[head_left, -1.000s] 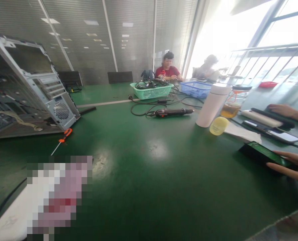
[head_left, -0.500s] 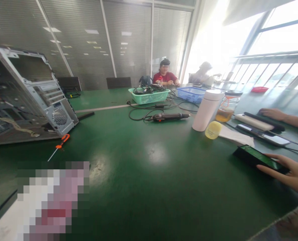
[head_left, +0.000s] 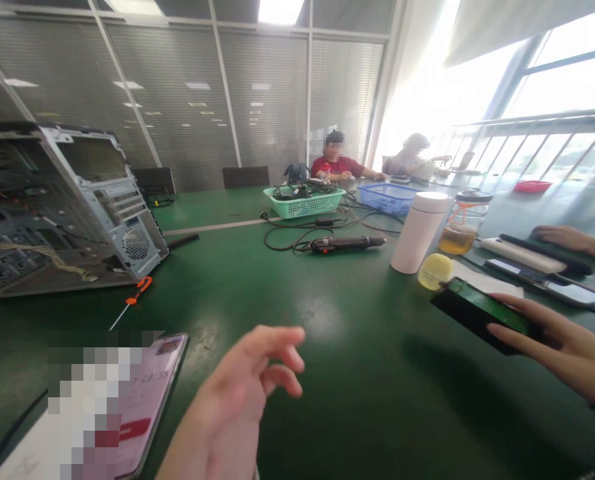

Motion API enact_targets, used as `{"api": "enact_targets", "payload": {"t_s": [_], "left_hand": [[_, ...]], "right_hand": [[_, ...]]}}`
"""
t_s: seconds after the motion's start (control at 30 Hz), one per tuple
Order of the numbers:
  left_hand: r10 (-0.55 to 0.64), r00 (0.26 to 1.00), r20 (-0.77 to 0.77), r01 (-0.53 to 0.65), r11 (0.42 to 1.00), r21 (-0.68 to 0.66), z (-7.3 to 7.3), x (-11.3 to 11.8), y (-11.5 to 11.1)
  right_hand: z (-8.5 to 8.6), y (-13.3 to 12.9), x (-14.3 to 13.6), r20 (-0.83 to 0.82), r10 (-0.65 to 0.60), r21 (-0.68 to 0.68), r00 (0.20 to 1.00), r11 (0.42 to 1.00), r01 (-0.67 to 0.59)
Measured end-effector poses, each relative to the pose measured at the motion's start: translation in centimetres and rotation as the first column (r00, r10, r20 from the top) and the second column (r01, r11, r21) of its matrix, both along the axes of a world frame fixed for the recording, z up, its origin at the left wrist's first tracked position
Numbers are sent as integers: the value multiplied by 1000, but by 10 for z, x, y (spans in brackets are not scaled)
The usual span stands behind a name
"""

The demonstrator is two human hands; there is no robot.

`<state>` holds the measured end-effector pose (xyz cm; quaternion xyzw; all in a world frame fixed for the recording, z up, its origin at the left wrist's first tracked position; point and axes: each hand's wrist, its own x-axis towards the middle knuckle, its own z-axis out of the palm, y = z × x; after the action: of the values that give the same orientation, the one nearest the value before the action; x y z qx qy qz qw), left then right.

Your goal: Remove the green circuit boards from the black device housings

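Observation:
My left hand (head_left: 247,380) is raised over the near part of the green table (head_left: 337,413), its fingers loosely bent and apart, holding nothing. To its left lies a phone (head_left: 163,387) with a pinkish lit screen, partly pixelated. My right hand (head_left: 552,333) grips a black box-shaped block (head_left: 482,312) with a shiny green upper face, tilted and lifted off the table. I cannot make out its exact kind. Just beyond the block sit a yellow rounded container (head_left: 435,271) and a pale pink bottle (head_left: 419,233).
An open computer case (head_left: 140,243) stands at left, with an orange-handled screwdriver (head_left: 138,291) before it. Further back are a corded electric screwdriver (head_left: 347,244), a green basket (head_left: 305,205) of cables and a blue basket (head_left: 388,199). Another person's hand (head_left: 560,235) rests at right.
My left hand has come into view from below. My right hand has raised the black block off the table and moved it left. The view has tilted slightly upward.

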<state>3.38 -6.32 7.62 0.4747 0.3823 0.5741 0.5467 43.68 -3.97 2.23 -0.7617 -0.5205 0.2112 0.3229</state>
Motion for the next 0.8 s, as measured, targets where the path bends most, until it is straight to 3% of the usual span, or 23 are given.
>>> {"api": "enact_targets", "payload": {"t_s": [0.1, 0.17, 0.27, 0.37, 0.47, 0.6, 0.7, 0.8], "left_hand": [[219, 975, 45, -204, 954, -218, -23, 6, 46], [237, 972, -6, -225, 916, -331, -43, 5, 62], [184, 980, -72, -197, 919, -342, -69, 3, 69], [152, 977, -149, -183, 958, -222, -81, 0, 68], [174, 962, -210, -217, 955, -201, -88, -4, 71], [254, 924, -286, -299, 946, -124, -97, -8, 75], [269, 925, -267, -313, 940, -137, -100, -8, 75], [244, 937, -249, -294, 937, -187, -98, -9, 74]], "right_hand": [[1, 10, -72, -29, 315, 163, 949, 938, -306], [-4, 18, -124, 38, 519, 290, 854, 812, -507], [-11, 30, -190, 80, 688, 355, 722, 657, -665], [-16, 43, -230, 83, 736, 354, 672, 609, -710], [-27, 53, -242, 85, 727, 385, 681, 606, -696], [-39, 57, -237, 102, 728, 471, 677, 565, -678], [-40, 57, -233, 130, 743, 516, 656, 514, -685], [-36, 56, -232, 133, 755, 492, 642, 512, -704]]}}
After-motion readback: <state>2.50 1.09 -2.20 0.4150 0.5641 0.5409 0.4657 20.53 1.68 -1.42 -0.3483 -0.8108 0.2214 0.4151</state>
